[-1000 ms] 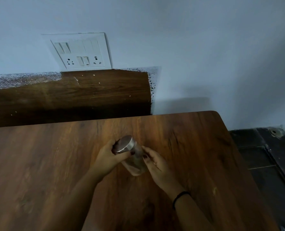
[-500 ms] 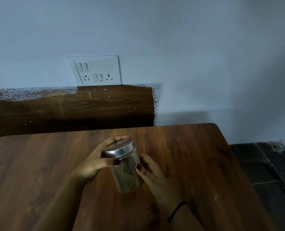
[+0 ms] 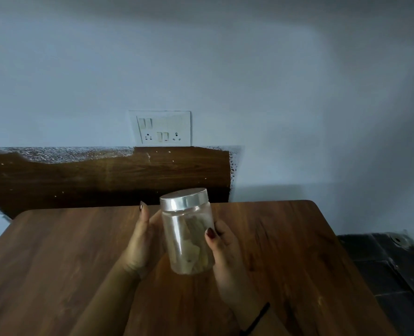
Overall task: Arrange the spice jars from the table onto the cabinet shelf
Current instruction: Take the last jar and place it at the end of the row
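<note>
Spice jar (image 3: 187, 238) held betw. my two hands over the wooden table (image 3: 55, 263), centre of frame. My right hand (image 3: 227, 253) grips the clear jar from its right side. The thumb (image 3: 210, 235), w/ a dark-painted nail, curls across the front glass, and the other fingers are hidden behind it. My left hand (image 3: 141, 241) stands on the jar's left, palm turned toward the glass, fingers straight and pointing up, wrapped round nothing. Whether that palm actually touches the jar, I cannot tell.

The jar is near upright, tipped slightly, w/ its silver lid (image 3: 183, 198) on top. Inside are pale, flat dried pieces, mostly in the lower part; which spice, can't say. The jar's base looks lifted off the tabletop, though the dim light makes that hard to confirm. A thin black band (image 3: 257, 317) sits on my right wrist.

Background: a pale wall w/ a white switch-and-socket plate (image 3: 163, 128), directly above a dark wood panel (image 3: 92, 180) that runs along the wall behind the table's far edge. At far right, beside the table, are dark floor tiles (image 3: 395, 275) w/ a round drain fitting (image 3: 397, 239) near the wall.
</note>
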Available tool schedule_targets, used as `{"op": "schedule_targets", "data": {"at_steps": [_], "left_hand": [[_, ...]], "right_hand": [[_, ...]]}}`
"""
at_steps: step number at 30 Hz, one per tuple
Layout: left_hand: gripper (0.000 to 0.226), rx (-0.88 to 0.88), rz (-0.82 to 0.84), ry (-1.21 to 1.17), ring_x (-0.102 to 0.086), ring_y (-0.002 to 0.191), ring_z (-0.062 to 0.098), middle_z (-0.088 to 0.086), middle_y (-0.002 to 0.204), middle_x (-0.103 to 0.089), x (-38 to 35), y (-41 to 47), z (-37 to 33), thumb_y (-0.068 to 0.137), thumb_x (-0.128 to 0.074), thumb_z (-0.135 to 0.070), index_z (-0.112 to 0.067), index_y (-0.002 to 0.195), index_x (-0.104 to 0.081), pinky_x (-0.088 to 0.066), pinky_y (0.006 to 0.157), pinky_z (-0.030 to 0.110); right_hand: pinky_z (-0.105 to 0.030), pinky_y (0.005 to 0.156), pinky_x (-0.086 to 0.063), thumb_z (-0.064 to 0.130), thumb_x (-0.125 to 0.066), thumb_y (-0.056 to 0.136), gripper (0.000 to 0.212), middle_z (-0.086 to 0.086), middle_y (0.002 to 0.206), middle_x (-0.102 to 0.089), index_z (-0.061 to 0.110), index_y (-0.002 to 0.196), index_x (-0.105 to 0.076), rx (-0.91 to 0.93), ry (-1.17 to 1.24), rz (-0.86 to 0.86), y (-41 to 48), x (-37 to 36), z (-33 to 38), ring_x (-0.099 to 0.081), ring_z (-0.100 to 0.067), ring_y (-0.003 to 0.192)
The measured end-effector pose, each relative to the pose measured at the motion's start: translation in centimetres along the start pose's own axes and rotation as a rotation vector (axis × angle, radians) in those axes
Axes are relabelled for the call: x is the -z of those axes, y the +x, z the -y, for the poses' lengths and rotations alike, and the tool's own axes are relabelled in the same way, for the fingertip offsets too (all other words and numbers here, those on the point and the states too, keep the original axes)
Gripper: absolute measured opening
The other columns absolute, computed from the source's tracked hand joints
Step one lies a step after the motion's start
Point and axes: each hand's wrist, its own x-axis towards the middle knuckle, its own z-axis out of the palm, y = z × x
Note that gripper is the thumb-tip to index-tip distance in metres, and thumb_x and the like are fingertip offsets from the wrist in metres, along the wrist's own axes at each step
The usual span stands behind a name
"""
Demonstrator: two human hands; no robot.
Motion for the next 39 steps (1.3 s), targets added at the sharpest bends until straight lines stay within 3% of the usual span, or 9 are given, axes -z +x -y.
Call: {"op": "schedule_targets", "data": {"at_steps": [4, 8, 12, 15, 19, 25, 29, 35, 39], "left_hand": [[0.091, -0.039, 0.061, 0.012, -0.061, 0.124, 0.032, 0.016, 0.133, -0.064, -1.1, -1.3, -0.8, 0.061, -0.061, -0.088, -0.025, 0.125, -0.069, -0.057, 0.092, 0.038], [0.093, -0.089, 0.073, -0.077, -0.060, 0.126, 0.033, 0.020, 0.134, -0.062, -1.4, -2.1, -2.0, 0.062, -0.063, -0.086, -0.019, 0.127, -0.067, -0.056, 0.091, 0.037], [0.097, -0.118, 0.078, -0.109, -0.062, 0.122, 0.035, 0.022, 0.131, -0.063, -0.9, -2.7, -3.0, 0.062, -0.063, -0.085, -0.016, 0.130, -0.064, -0.057, 0.090, 0.040], [0.098, -0.129, 0.056, -0.138, -0.063, 0.119, 0.037, 0.024, 0.131, -0.062, -0.4, -3.3, -3.5, 0.070, -0.055, -0.085, -0.012, 0.135, -0.059, -0.057, 0.088, 0.043], [0.075, -0.116, 0.015, -0.112, -0.069, 0.109, 0.031, 0.022, 0.120, -0.069, 0.0, -3.8, -3.7, 0.089, -0.028, -0.071, -0.017, 0.113, -0.075, -0.060, 0.084, 0.036], [0.075, -0.170, -0.059, 0.058, -0.065, 0.117, 0.030, 0.014, 0.124, -0.069, -0.2, -4.5, -4.7, 0.089, -0.033, -0.074, -0.020, 0.134, -0.059, -0.047, 0.104, 0.053], [0.057, -0.260, -0.053, 0.159, -0.069, 0.112, 0.026, 0.008, 0.117, -0.073, -0.4, -4.6, -5.2, 0.097, -0.026, -0.059, -0.027, 0.120, -0.068, -0.053, 0.097, 0.047], [0.063, -0.260, -0.077, 0.229, -0.069, 0.111, 0.021, 0.007, 0.117, -0.072, -0.3, -4.9, -6.5, 0.094, -0.033, -0.070, -0.025, 0.118, -0.069, -0.053, 0.099, 0.049], [0.076, -0.163, -0.078, 0.070, -0.069, 0.110, 0.031, 0.016, 0.114, -0.073, 0.8, -4.9, -7.2, 0.093, -0.025, -0.068, -0.011, 0.120, -0.067, -0.052, 0.097, 0.048]], "right_hand": [[-0.059, 0.103, -0.045, 0.064, -0.061, 0.082, 0.060, -0.011, 0.120, -0.069, 0.017, 0.118, -0.068, 0.004, 0.020, -0.033, -0.4, -2.0, 0.8, -0.064, -0.031, 0.115], [-0.058, 0.102, -0.046, 0.062, -0.056, 0.088, 0.053, -0.007, 0.122, -0.067, 0.021, 0.120, -0.065, 0.095, -0.029, -0.084, -0.3, -4.4, 2.1, -0.063, -0.028, 0.116], [-0.034, 0.085, -0.056, 0.067, -0.060, 0.082, 0.056, 0.000, 0.109, -0.069, 0.021, 0.113, -0.060, 0.221, -0.083, -0.133, -0.5, -6.5, 2.6, -0.067, -0.018, 0.104], [-0.030, 0.081, -0.055, 0.064, -0.055, 0.086, 0.044, 0.001, 0.105, -0.063, 0.025, 0.105, -0.062, 0.351, -0.201, -0.194, -1.2, -7.6, 2.8, -0.065, -0.016, 0.098], [-0.010, 0.074, -0.047, 0.045, -0.055, 0.091, 0.030, 0.004, 0.110, -0.054, 0.022, 0.109, -0.061, 0.463, -0.419, -0.369, -1.5, -7.9, 3.1, -0.061, -0.008, 0.093], [-0.023, 0.079, -0.056, 0.055, -0.057, 0.088, 0.060, 0.007, 0.127, -0.050, 0.020, 0.135, -0.047, 0.496, -0.535, -0.398, -2.3, -8.8, 3.1, -0.060, -0.012, 0.104], [-0.027, 0.083, -0.058, 0.068, -0.059, 0.079, 0.085, 0.014, 0.136, -0.042, 0.027, 0.147, -0.030, 0.441, -0.719, -0.367, -2.6, -10.3, 3.7, -0.054, -0.006, 0.117], [-0.024, 0.081, -0.057, 0.057, -0.064, 0.079, 0.068, 0.013, 0.123, -0.048, 0.026, 0.136, -0.046, 0.477, -0.590, -0.415, -1.9, -11.7, 4.2, -0.057, -0.005, 0.110], [-0.037, 0.083, -0.060, 0.057, -0.061, 0.084, 0.060, 0.004, 0.118, -0.061, 0.021, 0.131, -0.051, 0.458, -0.321, -0.371, -1.5, -11.7, 4.9, -0.064, -0.014, 0.107]]}}
